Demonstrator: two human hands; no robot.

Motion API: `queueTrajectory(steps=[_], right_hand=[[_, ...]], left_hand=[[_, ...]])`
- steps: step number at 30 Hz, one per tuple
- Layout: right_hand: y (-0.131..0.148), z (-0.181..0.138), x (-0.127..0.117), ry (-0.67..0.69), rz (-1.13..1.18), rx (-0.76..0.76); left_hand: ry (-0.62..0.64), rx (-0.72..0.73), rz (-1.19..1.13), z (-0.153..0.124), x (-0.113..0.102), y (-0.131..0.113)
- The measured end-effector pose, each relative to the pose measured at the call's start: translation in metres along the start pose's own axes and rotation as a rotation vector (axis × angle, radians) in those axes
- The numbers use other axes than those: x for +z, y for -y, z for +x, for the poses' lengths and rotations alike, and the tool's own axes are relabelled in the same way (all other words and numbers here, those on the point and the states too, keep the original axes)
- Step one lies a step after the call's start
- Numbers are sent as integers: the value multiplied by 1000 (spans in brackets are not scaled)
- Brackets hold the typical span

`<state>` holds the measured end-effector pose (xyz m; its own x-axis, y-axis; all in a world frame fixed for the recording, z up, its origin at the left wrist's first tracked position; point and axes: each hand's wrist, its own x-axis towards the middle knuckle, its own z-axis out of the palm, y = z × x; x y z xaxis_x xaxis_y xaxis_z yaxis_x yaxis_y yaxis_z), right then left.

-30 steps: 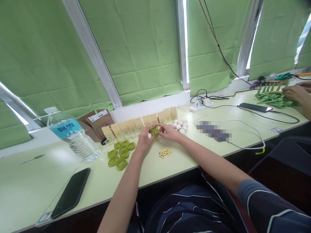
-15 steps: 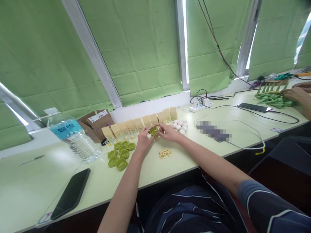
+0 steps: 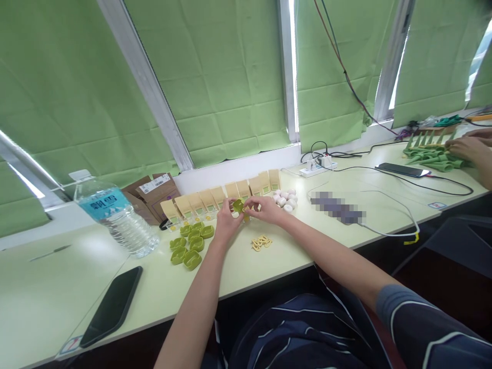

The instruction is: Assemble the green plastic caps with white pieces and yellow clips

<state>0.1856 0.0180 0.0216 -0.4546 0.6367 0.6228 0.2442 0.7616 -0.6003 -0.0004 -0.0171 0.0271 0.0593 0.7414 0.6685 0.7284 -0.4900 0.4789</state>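
Observation:
My left hand (image 3: 227, 219) grips a small olive-green plastic piece (image 3: 238, 206) by its side, just above the table. The fingers of my right hand (image 3: 264, 209) are pinched together at the right edge of that piece. A bit of yellow shows by the fingertips, too small to make out. Below my hands lies a little pile of pale yellow loop-shaped pieces (image 3: 262, 243). Several similar olive-green hollow pieces (image 3: 196, 244) are grouped left of my left forearm. Beyond my hands stands a row of kraft-paper-topped packets (image 3: 200, 202) with clear lower parts.
White and pinkish round pieces (image 3: 286, 201) sit right of the packets. A water bottle (image 3: 115, 215), a cardboard box (image 3: 154, 197) and a black phone (image 3: 112, 306) are on the left. A power strip (image 3: 318, 168) and cables lie at right. Farther right, another person's hands (image 3: 471, 148) touch green cones (image 3: 438, 156).
The green piece has tilted and shifted slightly left in my left hand. My right fingertips have drawn in closer together at its edge. The other things on the table look unmoved.

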Motion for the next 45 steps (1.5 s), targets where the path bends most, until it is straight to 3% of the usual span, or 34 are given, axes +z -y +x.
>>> queueTrajectory(steps=[16, 23, 45], right_hand=[[-5, 3, 0, -107, -63, 68], [-7, 3, 0, -106, -70, 65], [-15, 2, 2, -125, 96, 85]], left_hand=[[38, 75, -189, 0, 5, 4], [86, 136, -165, 0, 7, 8], [102, 137, -105, -1, 7, 4]])
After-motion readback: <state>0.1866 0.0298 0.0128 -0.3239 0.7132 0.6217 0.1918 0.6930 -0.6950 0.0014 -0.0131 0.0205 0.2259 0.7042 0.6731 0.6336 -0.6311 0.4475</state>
